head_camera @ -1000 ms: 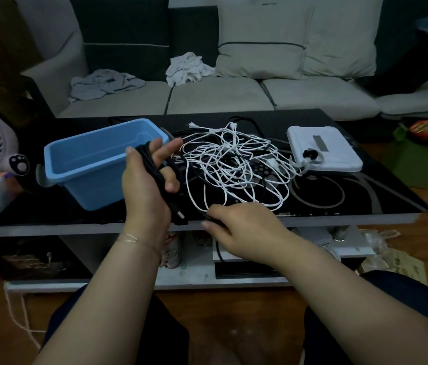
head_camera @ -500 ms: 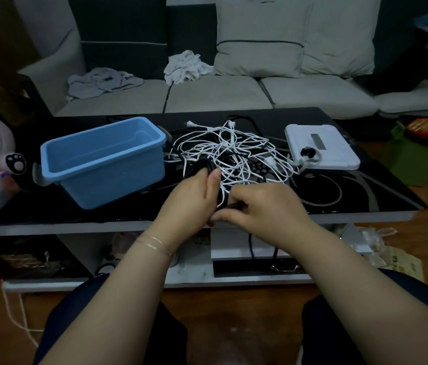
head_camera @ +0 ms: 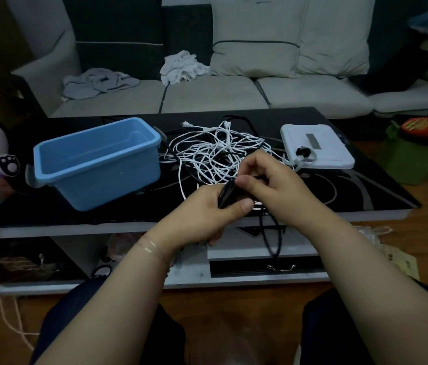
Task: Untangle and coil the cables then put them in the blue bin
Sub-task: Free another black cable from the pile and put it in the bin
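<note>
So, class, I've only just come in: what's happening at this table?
A person is coiling a black cable. The left hand grips the coiled bundle, and the right hand pinches it at the top, above the table's front edge. A loop of the black cable hangs down below the hands. The white cables lie in a tangle on the table, and the blue bin beside them holds nothing yet.

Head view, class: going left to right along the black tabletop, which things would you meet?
blue bin → tangle of white cables → white flat box. The left hand and right hand, holding the black cable, overlap the tangle, so they are omitted.
</note>
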